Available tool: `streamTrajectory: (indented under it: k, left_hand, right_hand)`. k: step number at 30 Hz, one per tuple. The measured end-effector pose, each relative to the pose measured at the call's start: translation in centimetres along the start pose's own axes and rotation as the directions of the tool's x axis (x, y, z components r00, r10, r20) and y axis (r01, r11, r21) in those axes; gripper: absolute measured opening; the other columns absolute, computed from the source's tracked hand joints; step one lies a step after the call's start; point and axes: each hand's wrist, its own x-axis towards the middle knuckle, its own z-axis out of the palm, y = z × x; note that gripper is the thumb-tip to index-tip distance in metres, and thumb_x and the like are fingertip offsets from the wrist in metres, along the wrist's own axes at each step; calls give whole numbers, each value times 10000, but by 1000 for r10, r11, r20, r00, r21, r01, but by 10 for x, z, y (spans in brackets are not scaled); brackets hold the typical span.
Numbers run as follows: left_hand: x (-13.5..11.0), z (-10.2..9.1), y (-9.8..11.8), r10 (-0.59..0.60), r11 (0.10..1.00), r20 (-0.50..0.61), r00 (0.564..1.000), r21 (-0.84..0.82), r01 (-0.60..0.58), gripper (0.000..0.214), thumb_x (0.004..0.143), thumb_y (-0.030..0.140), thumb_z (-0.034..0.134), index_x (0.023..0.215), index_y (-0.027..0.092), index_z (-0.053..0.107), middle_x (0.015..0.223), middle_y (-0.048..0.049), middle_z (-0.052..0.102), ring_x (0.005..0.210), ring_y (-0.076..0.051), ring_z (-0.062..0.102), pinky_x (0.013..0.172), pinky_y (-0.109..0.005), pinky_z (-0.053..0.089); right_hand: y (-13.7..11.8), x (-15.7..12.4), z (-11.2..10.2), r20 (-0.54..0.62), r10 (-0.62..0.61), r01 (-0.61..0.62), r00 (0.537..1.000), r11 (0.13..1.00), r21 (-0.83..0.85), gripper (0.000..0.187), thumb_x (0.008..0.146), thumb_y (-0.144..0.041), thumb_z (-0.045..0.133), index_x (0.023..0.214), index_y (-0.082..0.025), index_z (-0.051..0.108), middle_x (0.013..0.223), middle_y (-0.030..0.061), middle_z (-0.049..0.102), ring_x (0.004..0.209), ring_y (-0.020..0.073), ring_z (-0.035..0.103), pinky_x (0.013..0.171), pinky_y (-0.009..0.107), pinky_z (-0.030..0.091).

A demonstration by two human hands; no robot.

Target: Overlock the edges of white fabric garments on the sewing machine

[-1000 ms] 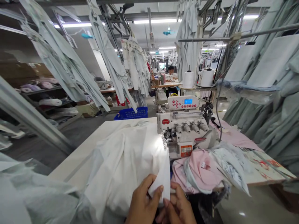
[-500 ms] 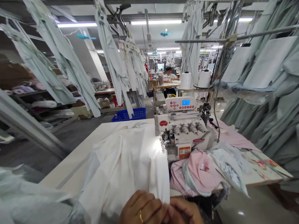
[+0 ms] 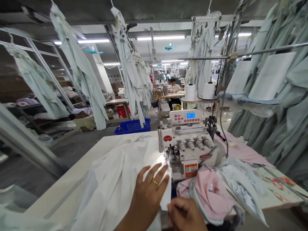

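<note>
Head view: white cloth (image 3: 115,179) spread on the sewing table (image 3: 81,166), left of the sewing machine (image 3: 186,149), running from near the far edge down to the near edge. Our left hand (image 3: 149,189) lies over it palm down, fingers fanned, gripping nothing, fingertips near the lit needle area (image 3: 167,157). Gold ring (image 3: 154,182) on one finger. Our right hand (image 3: 186,213) is curled at the cloth's right border, by the table's near edge; we can't tell if it's pinching the cloth. Pink cloth (image 3: 213,192) bunched by the machine at the near edge; printed cloth (image 3: 243,183) beside it, tip hanging past that edge. Machine's blue display (image 3: 191,115) is lit. Blue basket (image 3: 132,127) sits beyond the far edge.
</note>
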Motion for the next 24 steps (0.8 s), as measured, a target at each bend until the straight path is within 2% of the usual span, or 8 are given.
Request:
streamTrajectory:
  k: [4,7,10,14,18,20,22,24]
  left_hand:
    - [-15,-14,-21,252,968,146,957,-36,-250,374,1029,85,364,1275,138,641,1376,-46,600,1321,-178,504,1207,-322,266]
    - [-21,-18,-34,268,963,177,947,-63,-261,503,962,-36,314,1306,165,621,1413,8,572,1387,-122,440,1220,-260,260]
    - [-12,-14,-51,177,969,224,958,-209,-130,602,879,-72,299,1301,208,623,1366,45,607,1323,-55,506,1131,-172,382]
    - [18,7,-86,42,874,406,913,-458,163,549,867,-6,333,1217,224,688,1296,15,654,1238,-93,593,1081,-220,464]
    - [47,34,-113,-78,869,549,832,-371,326,550,778,-13,366,1093,217,753,1261,-8,673,1230,-150,603,1090,-268,468]
    - [45,38,-111,-148,894,556,818,-279,351,549,798,-6,374,1166,187,733,1364,-52,609,1336,-200,520,1176,-351,393]
    - [27,30,-95,-249,904,545,801,-167,394,566,811,2,372,1255,154,688,1400,-97,574,1356,-253,500,1169,-441,401]
    - [0,13,-66,-276,935,470,839,-69,347,611,793,-10,358,1297,164,658,1351,-96,611,1267,-261,583,1065,-450,511]
  right_hand:
    - [-25,29,-9,64,-5,9,998,998,-57,533,805,-635,572,598,-145,535,515,4,467,379,79,406,389,173,263]
    - [-35,47,-10,-50,73,-74,996,997,-9,414,676,-537,548,574,-137,586,496,22,511,360,79,403,375,176,268]
    - [-41,61,-6,-136,165,-160,977,986,52,453,630,-573,500,472,-155,575,376,-2,408,306,57,296,353,184,184]
    - [-41,70,-1,-155,191,-182,969,981,68,561,634,-682,496,366,-189,497,318,-7,325,271,46,222,351,207,101]
    - [-38,62,-3,-186,153,-140,971,987,81,663,640,-780,604,416,-161,527,351,-3,370,301,44,266,362,187,131]
    - [-36,52,-5,-149,153,-146,977,988,55,736,630,-860,603,448,-150,535,371,1,393,306,48,292,355,183,157]
    - [-32,40,-7,-34,151,-151,988,988,14,788,665,-905,571,517,-132,569,404,5,429,309,56,330,345,179,183]
    - [-28,32,-5,82,150,-151,985,988,8,795,727,-898,553,700,-108,636,516,17,530,331,62,398,338,167,202]
